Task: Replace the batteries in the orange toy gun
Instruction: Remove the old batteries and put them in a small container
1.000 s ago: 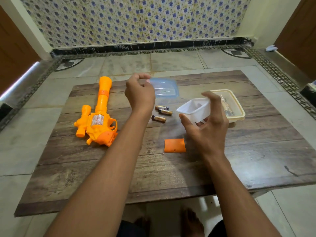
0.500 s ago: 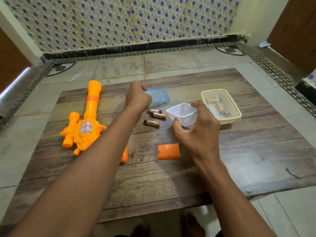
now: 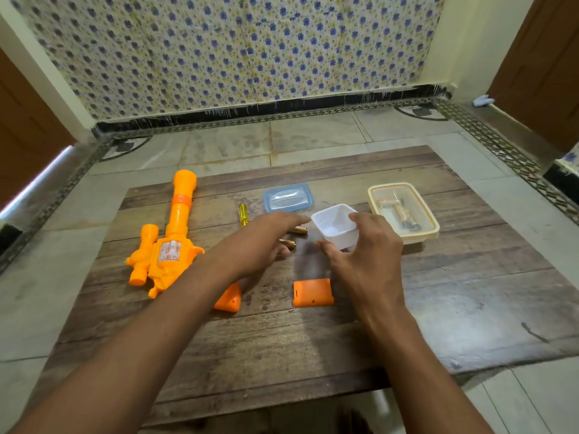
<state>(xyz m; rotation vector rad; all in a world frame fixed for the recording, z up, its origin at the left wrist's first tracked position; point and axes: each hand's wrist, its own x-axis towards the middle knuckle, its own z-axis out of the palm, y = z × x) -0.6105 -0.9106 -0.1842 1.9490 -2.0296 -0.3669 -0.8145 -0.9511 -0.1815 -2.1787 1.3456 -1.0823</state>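
The orange toy gun (image 3: 170, 242) lies on the left of the wooden table (image 3: 438, 324), barrel pointing away from me. Its orange battery cover (image 3: 312, 292) rests flat near the table's middle, a tiny screw just below its left corner. My right hand (image 3: 360, 261) grips a small white plastic tub (image 3: 336, 227), tilted toward the left. My left hand (image 3: 260, 242) hovers with spread fingers over two gold batteries (image 3: 293, 237), partly hiding them. Whether it touches them I cannot tell. My left forearm hides part of the gun's grip.
A blue lid (image 3: 287, 197) lies behind the tub. A yellow-handled screwdriver (image 3: 243, 215) sits left of it. A cream container (image 3: 402, 211) with tools inside stands at the right. Tiled floor surrounds the low table.
My left hand has dropped from the blue lid down over the batteries, uncovering the screwdriver. My right hand has lowered the white tub toward the table beside the batteries.
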